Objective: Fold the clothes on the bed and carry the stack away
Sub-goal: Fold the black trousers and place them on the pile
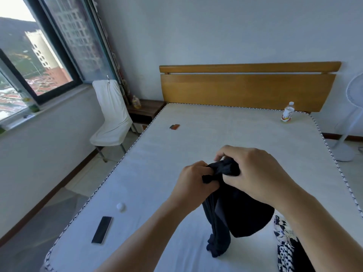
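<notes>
A dark navy garment (235, 218) hangs bunched above the white mattress (225, 134), its lower end touching the bed. My left hand (193, 182) grips the garment's top edge on the left. My right hand (253, 173) pinches the same bunched top just to the right, the two hands almost touching. A black-and-white patterned garment (284, 246) lies on the bed at the lower right, partly hidden under my right forearm.
A black phone (102, 229) and a small white cap (120, 206) lie near the mattress's left edge. A small red-grey card (174, 126) and a bottle (287, 112) sit near the wooden headboard (247, 89). A white-covered chair (112, 116) stands left, a fan (351, 122) right.
</notes>
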